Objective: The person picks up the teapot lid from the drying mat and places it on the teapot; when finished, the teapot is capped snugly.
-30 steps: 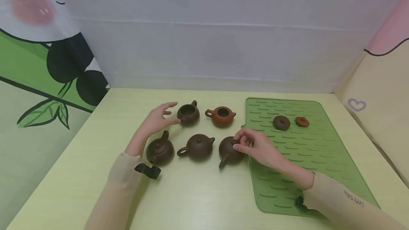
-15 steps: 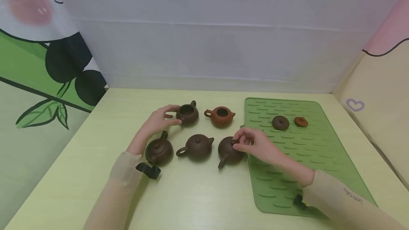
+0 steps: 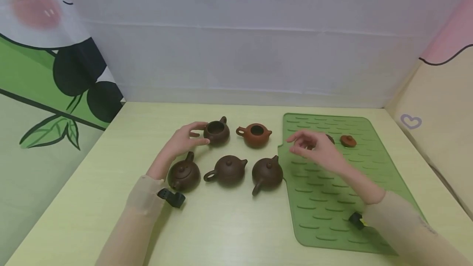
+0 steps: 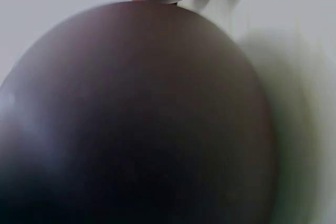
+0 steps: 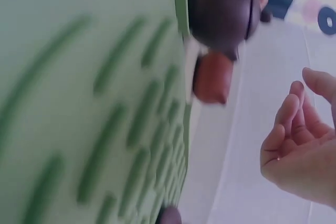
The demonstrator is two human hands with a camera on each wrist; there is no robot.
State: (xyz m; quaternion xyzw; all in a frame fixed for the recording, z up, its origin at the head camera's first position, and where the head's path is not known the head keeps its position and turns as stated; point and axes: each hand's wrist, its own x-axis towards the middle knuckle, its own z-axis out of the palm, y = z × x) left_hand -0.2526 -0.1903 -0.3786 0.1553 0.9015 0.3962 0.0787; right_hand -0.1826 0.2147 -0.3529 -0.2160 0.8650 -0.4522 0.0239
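Dark open teapot [image 3: 216, 133]: upper centre, on the table [image 3: 229, 225]. Left hand [image 3: 182, 139] reaches its left side, thumb and fingers parted, probably to steady the pot; cannot tell whether they press on it. Left wrist view, filled by a blurred round form, does not settle this.

Right hand [image 3: 318, 149], right of centre: fingers loosely bent, thumb apart, nothing held. It partly hides the dark lid [image 3: 330, 138]. The reddish lid [image 3: 348, 141] lies knob up on the mat [image 3: 332, 200], a placement that should suit pinching.

Reddish open teapot [image 3: 256, 135]: right of the dark one, a gap between.

Edges and room: right lidded teapot [image 3: 267, 174] sits just beside the mat's left edge; bare table runs across lower centre, bare mat below the right hand.
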